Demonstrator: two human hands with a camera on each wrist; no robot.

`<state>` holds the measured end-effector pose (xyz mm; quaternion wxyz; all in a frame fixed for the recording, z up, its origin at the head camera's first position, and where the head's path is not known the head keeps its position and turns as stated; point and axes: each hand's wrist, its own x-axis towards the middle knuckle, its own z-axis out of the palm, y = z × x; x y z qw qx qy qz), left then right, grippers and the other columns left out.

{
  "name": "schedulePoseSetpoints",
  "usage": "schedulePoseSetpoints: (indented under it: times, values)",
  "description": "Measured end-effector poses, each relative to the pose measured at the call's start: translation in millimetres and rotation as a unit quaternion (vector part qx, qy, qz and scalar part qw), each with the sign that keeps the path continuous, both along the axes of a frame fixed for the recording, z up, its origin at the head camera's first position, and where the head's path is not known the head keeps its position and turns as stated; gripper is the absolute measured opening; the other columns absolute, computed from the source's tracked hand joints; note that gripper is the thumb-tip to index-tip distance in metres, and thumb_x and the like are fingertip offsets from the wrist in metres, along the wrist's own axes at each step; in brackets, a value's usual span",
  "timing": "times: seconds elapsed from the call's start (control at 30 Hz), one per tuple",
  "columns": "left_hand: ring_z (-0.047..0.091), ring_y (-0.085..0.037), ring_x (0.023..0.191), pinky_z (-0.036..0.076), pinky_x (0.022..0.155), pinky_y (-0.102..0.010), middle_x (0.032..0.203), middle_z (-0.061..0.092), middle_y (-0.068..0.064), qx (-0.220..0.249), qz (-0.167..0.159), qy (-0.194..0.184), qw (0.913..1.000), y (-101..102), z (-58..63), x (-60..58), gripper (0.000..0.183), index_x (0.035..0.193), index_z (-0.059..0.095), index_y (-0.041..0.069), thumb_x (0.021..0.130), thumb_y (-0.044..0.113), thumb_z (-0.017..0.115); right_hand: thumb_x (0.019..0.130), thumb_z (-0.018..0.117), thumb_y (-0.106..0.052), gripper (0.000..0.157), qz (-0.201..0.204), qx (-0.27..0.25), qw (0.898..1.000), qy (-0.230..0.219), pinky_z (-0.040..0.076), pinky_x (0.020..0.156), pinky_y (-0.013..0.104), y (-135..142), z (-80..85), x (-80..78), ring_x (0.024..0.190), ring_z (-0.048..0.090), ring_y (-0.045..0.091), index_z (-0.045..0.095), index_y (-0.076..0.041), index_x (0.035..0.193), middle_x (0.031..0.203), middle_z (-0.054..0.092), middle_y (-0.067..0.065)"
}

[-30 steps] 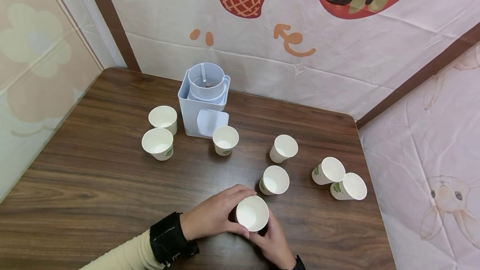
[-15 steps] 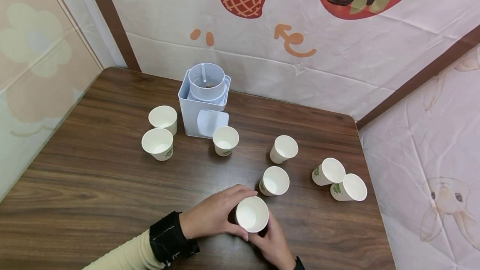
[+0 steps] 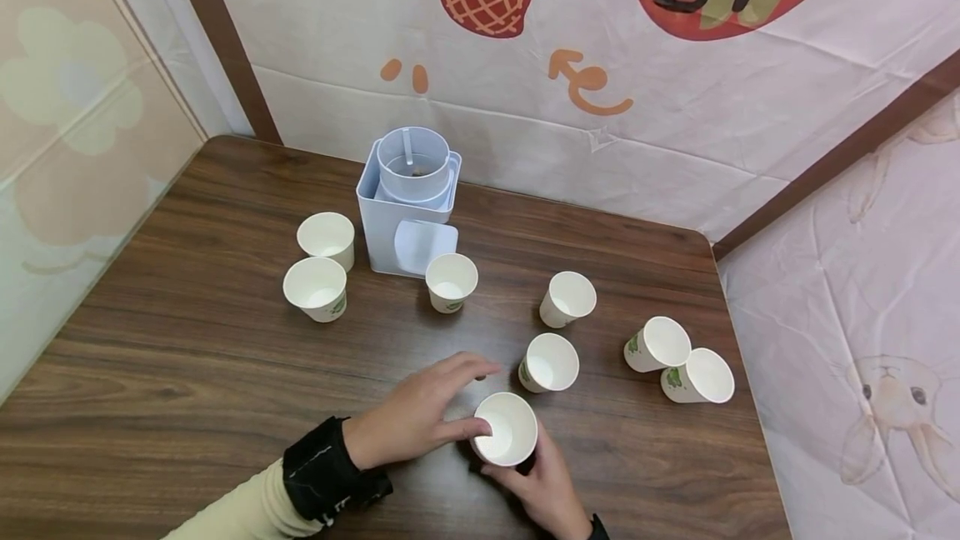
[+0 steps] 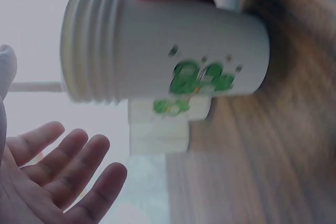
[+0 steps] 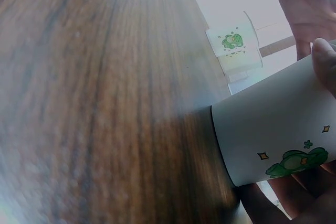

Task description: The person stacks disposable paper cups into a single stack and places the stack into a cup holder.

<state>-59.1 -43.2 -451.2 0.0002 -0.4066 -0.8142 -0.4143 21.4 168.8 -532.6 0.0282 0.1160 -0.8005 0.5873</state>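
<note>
A stack of nested white paper cups (image 3: pixel 507 430) with a green cartoon print stands near the table's front; its several rims show in the left wrist view. My right hand (image 3: pixel 546 486) grips the stack from the right, fingers round its side. My left hand (image 3: pixel 420 411) is spread beside it on the left, fingers apart from the cups (image 4: pixel 173 51). In the head view its thumb overlaps the top cup's rim; whether it touches cannot be told. In the right wrist view the right fingers (image 5: pixel 307 195) lie under the printed side. A single paper cup (image 3: pixel 549 362) stands just behind the stack.
A pale blue box-shaped device (image 3: pixel 397 227) with a round open top stands at the back, a paper cup (image 3: pixel 452 282) before it. Two cups (image 3: pixel 316 288) stand at left, another cup (image 3: pixel 567 298) right of centre, and a pair (image 3: pixel 697 375) near the wooden table's right edge.
My left hand has let go of the stack, its fingers opening away to the left and back. The right hand keeps its grip, and the cups have stayed in place.
</note>
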Motion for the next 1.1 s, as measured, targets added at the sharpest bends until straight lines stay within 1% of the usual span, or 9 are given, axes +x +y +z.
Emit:
schedulePoseSetpoints:
  times: [0.13, 0.23, 0.33, 0.4, 0.6, 0.7, 0.87, 1.0, 1.1]
  values:
    - [0.053, -0.014, 0.115, 0.047, 0.095, -0.036, 0.131, 0.054, -0.002, 0.017, 0.027, -0.002, 0.9995, -14, 6.5, -5.3, 0.060, 0.135, 0.051, 0.007, 0.087, 0.043, 0.062, 0.073, 0.080, -0.016, 0.072, 0.002, 0.007, 1.000, -0.005, 0.045, 0.097, 0.030, 1, -0.1, 0.0, 0.113, 0.056, 0.021, 0.045, -0.012, 0.136, 0.127, 0.059, 0.010]
    - [0.053, -0.014, 0.115, 0.048, 0.095, -0.035, 0.131, 0.054, -0.001, 0.022, 0.060, 0.004, 0.9980, -26, 11.3, -11.3, 0.060, 0.136, 0.051, 0.010, 0.085, 0.038, 0.067, 0.073, 0.080, -0.017, 0.073, 0.002, 0.008, 1.000, -0.005, 0.045, 0.097, 0.031, 1, 0.2, 0.0, 0.114, 0.056, 0.023, 0.045, -0.011, 0.137, 0.127, 0.059, 0.012]
    - [0.055, -0.015, 0.113, 0.050, 0.090, -0.033, 0.132, 0.053, 0.000, 0.027, 0.094, 0.005, 0.9952, -40, 18.8, -17.5, 0.059, 0.136, 0.050, 0.013, 0.084, 0.035, 0.069, 0.072, 0.081, -0.017, 0.074, 0.000, 0.003, 1.000, -0.016, 0.043, 0.099, 0.029, 1, 1.8, 0.5, 0.115, 0.056, 0.020, 0.045, -0.011, 0.136, 0.127, 0.059, 0.010]
    - [0.055, -0.015, 0.111, 0.052, 0.087, -0.032, 0.132, 0.053, 0.001, 0.030, 0.117, 0.008, 0.9927, -50, 24.2, -20.9, 0.058, 0.136, 0.050, 0.014, 0.084, 0.033, 0.069, 0.072, 0.081, -0.016, 0.074, -0.004, 0.007, 1.000, -0.013, 0.044, 0.098, 0.029, 1, 2.5, 0.8, 0.114, 0.056, 0.019, 0.045, -0.010, 0.136, 0.126, 0.059, 0.010]
    - [0.053, -0.016, 0.109, 0.048, 0.085, -0.033, 0.126, 0.056, -0.002, 0.052, 0.166, 0.043, 0.9838, -78, 37.7, -31.1, 0.057, 0.136, 0.051, 0.010, 0.083, 0.021, 0.072, 0.066, 0.082, -0.005, 0.076, -0.025, 0.014, 1.000, -0.011, 0.046, 0.096, 0.029, -3, 6.9, 1.3, 0.112, 0.056, 0.016, 0.047, -0.003, 0.133, 0.124, 0.060, 0.013]
    - [0.052, -0.018, 0.108, 0.045, 0.085, -0.031, 0.120, 0.058, -0.004, 0.061, 0.188, 0.063, 0.9782, -92, 42.0, -34.6, 0.059, 0.134, 0.052, 0.008, 0.081, 0.015, 0.074, 0.065, 0.082, -0.002, 0.076, -0.027, 0.016, 0.999, -0.009, 0.046, 0.096, 0.030, -3, 7.4, 1.3, 0.112, 0.056, 0.017, 0.047, 0.000, 0.132, 0.124, 0.060, 0.014]
    - [0.052, -0.018, 0.106, 0.044, 0.083, -0.026, 0.122, 0.058, -0.007, 0.058, 0.242, 0.078, 0.9654, -114, 45.2, -38.4, 0.061, 0.133, 0.053, 0.007, 0.077, 0.012, 0.077, 0.068, 0.082, -0.010, 0.075, -0.018, 0.010, 1.000, -0.011, 0.045, 0.097, 0.030, -1, 3.9, 1.2, 0.113, 0.056, 0.018, 0.047, -0.008, 0.134, 0.125, 0.060, 0.009]
    - [0.051, -0.019, 0.107, 0.041, 0.085, -0.022, 0.125, 0.057, -0.010, 0.062, 0.289, 0.079, 0.9520, -129, 43.9, -42.1, 0.064, 0.131, 0.054, 0.004, 0.072, 0.012, 0.080, 0.072, 0.081, -0.018, 0.073, -0.005, 0.005, 1.000, -0.006, 0.044, 0.098, 0.030, 0, 0.5, 0.4, 0.114, 0.056, 0.019, 0.046, -0.011, 0.136, 0.126, 0.059, 0.009]
    - [0.048, -0.021, 0.105, 0.035, 0.088, -0.020, 0.124, 0.057, -0.013, 0.075, 0.313, 0.082, 0.9434, -138, 40.3, -46.0, 0.068, 0.130, 0.055, 0.002, 0.069, 0.009, 0.082, 0.073, 0.080, -0.020, 0.073, 0.001, 0.008, 1.000, -0.001, 0.044, 0.098, 0.030, 1, -0.5, -0.3, 0.114, 0.056, 0.020, 0.045, -0.011, 0.136, 0.127, 0.059, 0.010]
